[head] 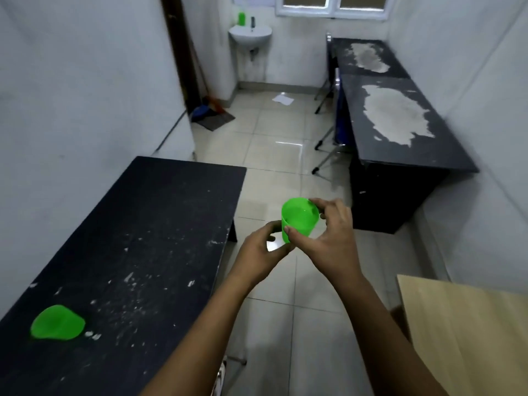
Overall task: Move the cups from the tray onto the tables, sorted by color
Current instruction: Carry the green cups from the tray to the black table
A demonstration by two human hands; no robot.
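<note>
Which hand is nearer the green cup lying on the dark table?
Left. The left hand is nearer that cup; the right hand sits farther right. Both grip another green cup.

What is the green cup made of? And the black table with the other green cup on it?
The held green cup looks like thin plastic: bright, smooth, and light glows through its wall. The black table seems to be board with a dull dark coating, scuffed with white flecks. What lies under the coating cannot be seen.

One cup sits on the left table; another cup is over the floor between tables.
</note>
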